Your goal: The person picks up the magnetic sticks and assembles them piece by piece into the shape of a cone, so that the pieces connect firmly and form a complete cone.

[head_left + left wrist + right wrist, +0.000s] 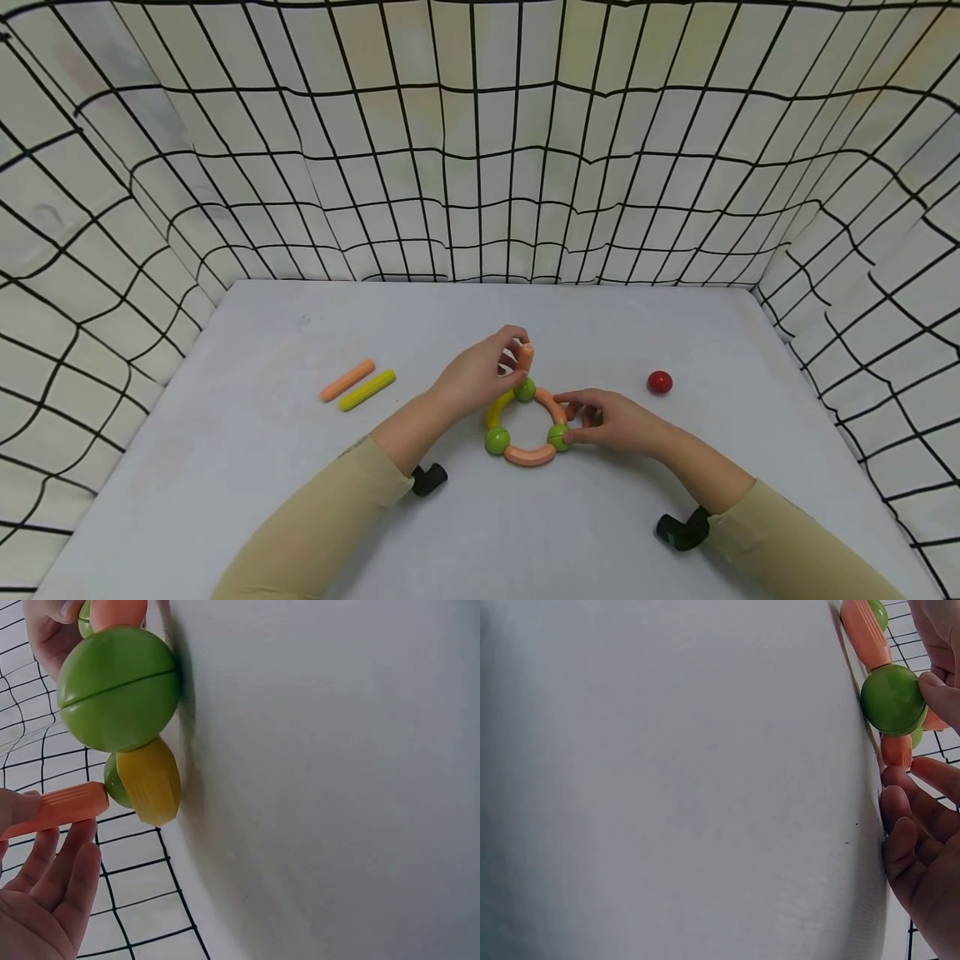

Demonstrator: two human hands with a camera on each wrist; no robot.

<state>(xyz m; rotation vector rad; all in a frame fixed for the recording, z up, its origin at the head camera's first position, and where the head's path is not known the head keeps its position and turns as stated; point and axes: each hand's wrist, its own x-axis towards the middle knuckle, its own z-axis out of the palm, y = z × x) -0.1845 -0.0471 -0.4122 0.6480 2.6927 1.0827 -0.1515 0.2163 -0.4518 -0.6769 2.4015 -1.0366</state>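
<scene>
My left hand (477,372) pinches an orange rod (526,358) between thumb and fingers. The rod stands upright, its lower end at the far green ball (525,389) of a ring lying on the table. That ring also has a left green ball (497,440) and a right green ball (558,437), linked by a yellow curved rod (154,780), a near orange curved rod (529,456) and a right orange curved rod (551,406). My right hand (618,421) holds the ring's right side, thumb on the right ball and fingertips at the curved rod beside it.
A straight orange rod (347,381) and a straight yellow rod (367,390) lie side by side on the left of the white table (225,467). To the right sits a red ball (660,382). Black netting (480,158) over white walls surrounds the back and sides.
</scene>
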